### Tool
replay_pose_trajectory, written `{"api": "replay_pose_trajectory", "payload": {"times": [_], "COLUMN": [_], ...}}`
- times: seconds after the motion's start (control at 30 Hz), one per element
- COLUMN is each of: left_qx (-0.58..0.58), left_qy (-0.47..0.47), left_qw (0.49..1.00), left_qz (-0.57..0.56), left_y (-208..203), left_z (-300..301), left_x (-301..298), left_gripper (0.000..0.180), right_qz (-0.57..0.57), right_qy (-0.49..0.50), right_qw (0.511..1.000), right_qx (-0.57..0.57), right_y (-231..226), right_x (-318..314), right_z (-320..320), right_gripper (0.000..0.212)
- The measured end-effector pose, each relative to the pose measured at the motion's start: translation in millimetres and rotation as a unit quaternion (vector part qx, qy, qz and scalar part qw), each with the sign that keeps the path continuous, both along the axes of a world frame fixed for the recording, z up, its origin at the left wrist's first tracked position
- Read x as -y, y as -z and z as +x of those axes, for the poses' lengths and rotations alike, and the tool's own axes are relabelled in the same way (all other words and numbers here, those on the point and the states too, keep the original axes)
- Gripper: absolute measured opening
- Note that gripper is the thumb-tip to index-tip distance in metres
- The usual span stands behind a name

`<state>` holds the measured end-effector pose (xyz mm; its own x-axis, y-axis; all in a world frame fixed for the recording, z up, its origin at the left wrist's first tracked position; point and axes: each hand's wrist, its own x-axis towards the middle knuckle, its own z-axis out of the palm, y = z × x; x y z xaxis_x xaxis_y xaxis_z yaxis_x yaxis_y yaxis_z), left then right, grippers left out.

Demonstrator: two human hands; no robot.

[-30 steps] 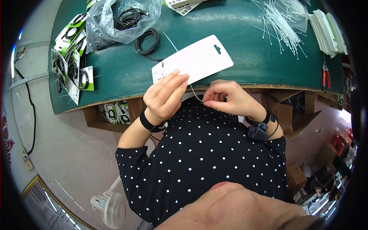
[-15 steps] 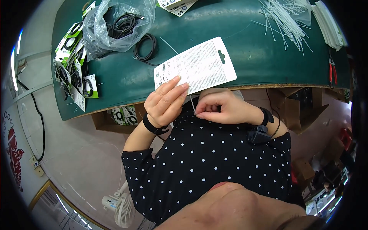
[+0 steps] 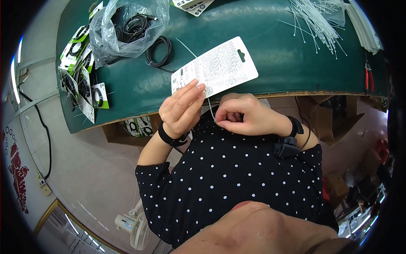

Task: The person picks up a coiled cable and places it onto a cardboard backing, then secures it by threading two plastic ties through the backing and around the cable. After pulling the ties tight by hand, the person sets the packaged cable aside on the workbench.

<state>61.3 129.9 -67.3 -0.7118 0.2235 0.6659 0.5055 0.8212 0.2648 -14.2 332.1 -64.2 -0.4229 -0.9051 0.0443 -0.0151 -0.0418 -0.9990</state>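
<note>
As hands (image 3: 181, 109) (image 3: 240, 113) pinch, the card (image 3: 220, 67) extends beyond them.

a black white-dotted top (image 3: 228, 173) is worn with black wrist straps (image 3: 165, 135) and a boxy cabled device (image 3: 286, 149)

Right hand (image 3: 244, 113) nearer left hand (image 3: 181, 109), less glare on white card (image 3: 222, 65)

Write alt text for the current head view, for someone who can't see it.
A person's left hand holds a white printed card at the edge of a green table while the right hand pinches a thin white strip below it. Beyond lie a coiled black cable, a clear plastic bag of cables and loose white cable ties.
</note>
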Motion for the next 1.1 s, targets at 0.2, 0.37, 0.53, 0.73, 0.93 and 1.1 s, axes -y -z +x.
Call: {"api": "replay_pose_trajectory", "payload": {"times": [0.2, 0.37, 0.53, 0.73, 0.93, 1.1], "left_qx": [0.010, 0.026, 0.068, 0.275, 0.533, 0.570], "left_qy": [-0.006, -0.013, -0.014, -0.007, -0.059, -0.019], "left_qw": [1.000, 0.995, 0.990, 0.844, 0.576, 0.476], "left_qz": [0.026, 0.095, 0.126, 0.460, 0.617, 0.669], "left_y": [1, 4, -11, -37, -32, -16], "left_z": [-3, -6, -7, -21, -34, -30], "left_x": [0, -3, 0, -7, -2, -5], "left_gripper": [0.013, 0.014, 0.017, 0.019, 0.020, 0.020], "right_qz": [-0.013, 0.005, -0.020, -0.041, 0.040, 0.009], "right_qy": [0.018, 0.031, 0.066, 0.067, 0.106, 0.172], "right_qw": [0.999, 0.997, 0.992, 0.986, 0.993, 0.984], "right_qx": [-0.043, -0.065, -0.107, -0.145, 0.044, -0.037], "right_y": [0, -4, -16, -38, -28, -7], "right_x": [1, 1, 1, -5, 0, 3], "right_z": [0, -3, -15, -42, -53, -45], "right_gripper": [0.008, 0.007, 0.012, 0.010, 0.006, 0.007]}}
